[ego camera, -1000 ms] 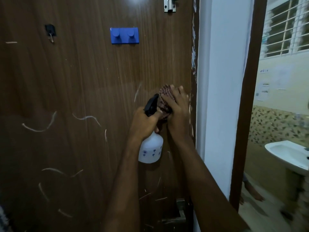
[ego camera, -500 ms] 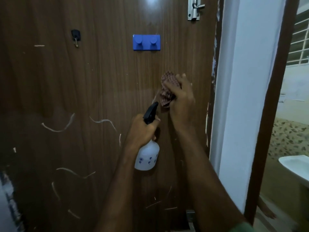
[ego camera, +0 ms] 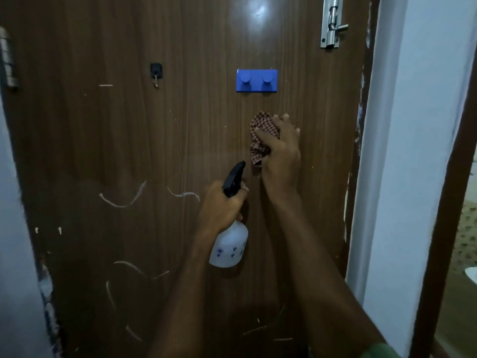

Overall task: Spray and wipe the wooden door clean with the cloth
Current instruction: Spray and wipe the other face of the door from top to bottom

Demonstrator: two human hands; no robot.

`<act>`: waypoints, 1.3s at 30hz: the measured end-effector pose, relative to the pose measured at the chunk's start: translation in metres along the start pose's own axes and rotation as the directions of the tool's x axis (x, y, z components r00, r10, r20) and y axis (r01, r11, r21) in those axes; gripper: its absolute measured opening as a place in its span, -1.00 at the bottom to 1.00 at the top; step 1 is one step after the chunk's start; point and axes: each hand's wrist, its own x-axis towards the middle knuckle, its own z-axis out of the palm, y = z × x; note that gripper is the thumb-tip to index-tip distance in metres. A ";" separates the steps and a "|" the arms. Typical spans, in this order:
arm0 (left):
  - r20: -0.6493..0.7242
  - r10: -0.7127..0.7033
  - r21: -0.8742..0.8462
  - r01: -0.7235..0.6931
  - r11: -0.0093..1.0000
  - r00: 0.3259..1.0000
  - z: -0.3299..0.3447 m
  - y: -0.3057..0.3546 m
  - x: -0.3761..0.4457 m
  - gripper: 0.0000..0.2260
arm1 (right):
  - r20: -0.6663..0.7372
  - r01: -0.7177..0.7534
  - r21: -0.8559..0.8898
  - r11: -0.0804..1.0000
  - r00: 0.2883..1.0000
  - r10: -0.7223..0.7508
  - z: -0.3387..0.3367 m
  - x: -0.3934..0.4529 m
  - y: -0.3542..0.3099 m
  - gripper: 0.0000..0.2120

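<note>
Brown wooden door (ego camera: 129, 140), marked with pale scratches, fills the view. Right hand (ego camera: 280, 153) presses a bunched checked cloth (ego camera: 260, 125) against it, fingers (ego camera: 263, 134) clamped on the fabric, just below a blue double hook (ego camera: 256, 80). Left hand (ego camera: 220, 210) grips a white spray bottle (ego camera: 229, 248), fingers curled round its neck.

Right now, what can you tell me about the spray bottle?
The spray bottle has a cloudy white plastic body with small blue prints and a black trigger head. The left hand grips its neck, holding it tilted, nozzle pointing up at the wooden door, just below the checked cloth.
</note>
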 end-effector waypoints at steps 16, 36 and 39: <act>-0.062 -0.029 -0.002 0.029 1.000 0.998 -0.043 -0.003 -0.011 -0.82 | 0.062 0.014 0.102 0.995 0.998 -0.020 0.038 -0.065 -0.049 -0.62; -0.004 0.069 0.010 -0.069 0.998 0.998 -0.157 -0.071 0.027 -0.80 | -0.024 -0.067 0.093 0.993 0.997 0.069 0.110 -0.074 -0.131 -0.63; -0.002 0.077 -0.001 -0.077 0.997 0.997 -0.161 -0.079 0.029 -0.82 | -0.073 -0.088 0.089 0.992 0.993 0.095 0.121 -0.040 -0.144 -0.60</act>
